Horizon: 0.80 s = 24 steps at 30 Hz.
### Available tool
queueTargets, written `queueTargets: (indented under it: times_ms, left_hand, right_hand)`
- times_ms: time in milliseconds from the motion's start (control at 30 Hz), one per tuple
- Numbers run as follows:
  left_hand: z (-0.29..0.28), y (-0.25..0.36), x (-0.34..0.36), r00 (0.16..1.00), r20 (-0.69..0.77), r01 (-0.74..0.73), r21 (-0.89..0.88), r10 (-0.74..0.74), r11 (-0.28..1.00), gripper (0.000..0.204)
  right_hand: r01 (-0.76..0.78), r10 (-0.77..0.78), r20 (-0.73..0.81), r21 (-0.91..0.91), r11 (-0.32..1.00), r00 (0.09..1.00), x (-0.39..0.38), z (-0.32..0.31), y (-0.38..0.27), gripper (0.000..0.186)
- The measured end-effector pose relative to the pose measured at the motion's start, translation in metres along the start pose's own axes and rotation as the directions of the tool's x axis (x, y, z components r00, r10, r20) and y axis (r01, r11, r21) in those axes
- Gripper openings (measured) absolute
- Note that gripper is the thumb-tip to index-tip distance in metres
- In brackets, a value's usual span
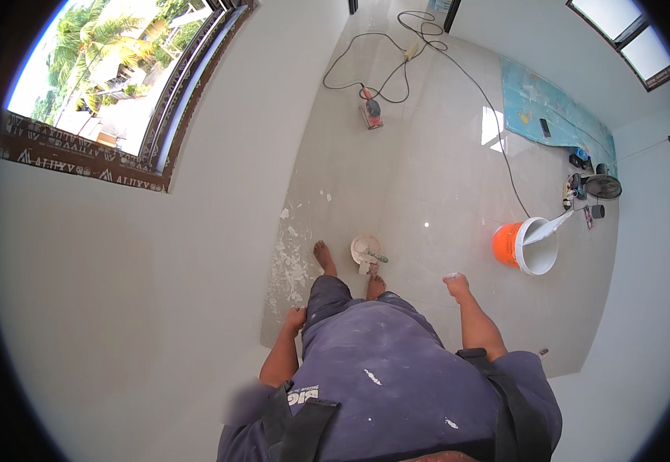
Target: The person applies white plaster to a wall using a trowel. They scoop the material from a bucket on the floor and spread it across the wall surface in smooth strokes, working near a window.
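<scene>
My left hand [296,317] hangs beside my left thigh, close to the wall, with its fingers curled; whatever they may hold is hidden. Out to the right, my right hand [456,286] is closed above the floor, and white stuff shows at its fingers; I cannot make out an object in it. A small round tub [356,256] of pale paste stands on the floor by my bare feet. Across its edge lies a putty knife [376,256] with a mottled handle. Next to it, by my right foot, is a pale flat piece [365,268].
White flakes [293,266] litter the tiles along the left wall. An orange bucket [509,245] with a white stick-like piece stands right. A red sander [371,115] trails a black cord [497,115]. Tools and a fan [603,186] sit near a blue sheet [531,100].
</scene>
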<state>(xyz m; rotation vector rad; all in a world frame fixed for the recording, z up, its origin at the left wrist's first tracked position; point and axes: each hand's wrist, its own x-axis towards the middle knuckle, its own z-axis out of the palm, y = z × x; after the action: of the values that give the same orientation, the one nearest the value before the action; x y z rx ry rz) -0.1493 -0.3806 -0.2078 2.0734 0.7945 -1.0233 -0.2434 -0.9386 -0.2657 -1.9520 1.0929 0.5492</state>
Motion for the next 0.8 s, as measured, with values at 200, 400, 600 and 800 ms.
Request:
queueTargets:
  times_ms: [200, 400, 600, 800]
  left_hand:
    - [-0.016, 0.09, 0.071, 0.995, 0.073, -0.09, 0.257, 0.073, 0.962, 0.054]
    - [-0.074, 0.244, 0.151, 0.953, 0.231, -0.284, 0.46, 0.195, 0.841, 0.05]
    - [-0.13, 0.452, 0.236, 0.851, 0.154, -0.524, 0.29, 0.502, 0.801, 0.044]
    - [-0.142, 0.582, 0.256, 0.844, 0.098, -0.534, 0.057, 0.528, 0.843, 0.036]
  right_hand:
    - [-0.207, 0.222, -0.026, 0.273, 0.94, 0.975, 0.008, 0.014, -0.005, 0.014]
    - [-0.261, 0.223, 0.138, 0.404, 0.877, 0.965, -0.031, 0.037, -0.141, 0.015]
    - [-0.178, 0.121, 0.159, 0.413, 0.893, 0.98, 0.005, 0.026, -0.271, 0.023]
    - [-0.201, 0.225, 0.026, 0.561, 0.803, 0.974, 0.075, -0.013, -0.327, 0.028]
